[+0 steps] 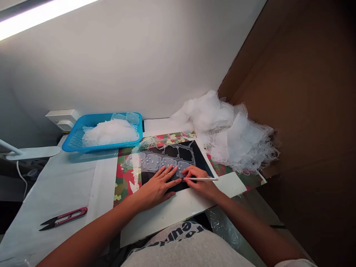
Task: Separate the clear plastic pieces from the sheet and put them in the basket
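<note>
A sheer white strip (151,162) with a row of rounded-square patches lies over a black sheet (200,157). My left hand (160,185) rests flat with its fingers spread across the strip's near edge. In my right hand (201,181) is a slim white pen-like tool (203,179), held in a pinch. Its dark tip points left and comes close to my left index finger at the strip's edge. Whether the tip touches the strip I cannot tell. Cut-out openings show in the strip's far part.
Behind on the left, a blue plastic basket (69,139) holds a heap of white sheer pieces (114,132). White sheer scraps (236,137) pile up at the right, beside a cardboard wall (300,92). Pink-handled thread snips (65,218) lie on the left. A white lamp base (33,152) stands beyond.
</note>
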A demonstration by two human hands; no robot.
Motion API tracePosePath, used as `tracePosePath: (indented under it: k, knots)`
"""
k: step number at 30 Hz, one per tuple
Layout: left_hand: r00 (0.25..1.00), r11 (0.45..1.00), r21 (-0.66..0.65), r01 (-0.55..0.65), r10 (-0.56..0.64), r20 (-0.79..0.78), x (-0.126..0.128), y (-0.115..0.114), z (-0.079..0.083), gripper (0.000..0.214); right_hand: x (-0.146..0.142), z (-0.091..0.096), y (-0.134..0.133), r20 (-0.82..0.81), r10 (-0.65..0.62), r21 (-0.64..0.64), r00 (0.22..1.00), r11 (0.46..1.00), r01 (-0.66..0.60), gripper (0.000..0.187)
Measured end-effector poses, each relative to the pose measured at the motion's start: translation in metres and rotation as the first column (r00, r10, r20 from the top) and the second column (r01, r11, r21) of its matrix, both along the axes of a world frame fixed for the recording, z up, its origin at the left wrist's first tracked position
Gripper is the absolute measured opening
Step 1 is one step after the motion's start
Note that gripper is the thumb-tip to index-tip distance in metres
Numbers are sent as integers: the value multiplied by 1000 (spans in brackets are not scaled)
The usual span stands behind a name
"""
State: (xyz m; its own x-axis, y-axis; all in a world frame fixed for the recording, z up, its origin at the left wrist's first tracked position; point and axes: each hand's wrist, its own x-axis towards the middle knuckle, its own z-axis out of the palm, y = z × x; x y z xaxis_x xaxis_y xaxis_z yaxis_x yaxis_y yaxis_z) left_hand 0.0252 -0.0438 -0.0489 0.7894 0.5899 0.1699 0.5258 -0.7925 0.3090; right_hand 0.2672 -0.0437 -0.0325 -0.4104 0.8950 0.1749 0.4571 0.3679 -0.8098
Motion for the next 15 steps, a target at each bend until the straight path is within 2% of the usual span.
tracePosePath:
  k: [7, 11, 13, 14, 15]
  knots:
    - [1000, 1000, 1, -1, 1, 0, -1, -1, 0, 52, 2, -2, -6, 46, 51, 23, 998, 998, -52, 19]
    - [1000, 1000, 6, 1, -1, 8, -1, -1, -1, 53, -2, -9, -5, 103, 75, 176, 992, 980, -93, 13]
    - [1000, 1000, 11, -6, 6, 23, 0, -2, -1, 54, 5, -10, 0, 73, -12, 210, 997, 978, -4, 15]
    - [1000, 1000, 12, -11, 10, 28, 0, -2, -1, 54, 12, -9, 3, 33, -124, 203, 992, 972, 115, 16]
    - [1000, 1000, 10, -15, 14, 27, 0, -3, -1, 54, 23, -8, 8, -15, -270, 185, 963, 946, 268, 17]
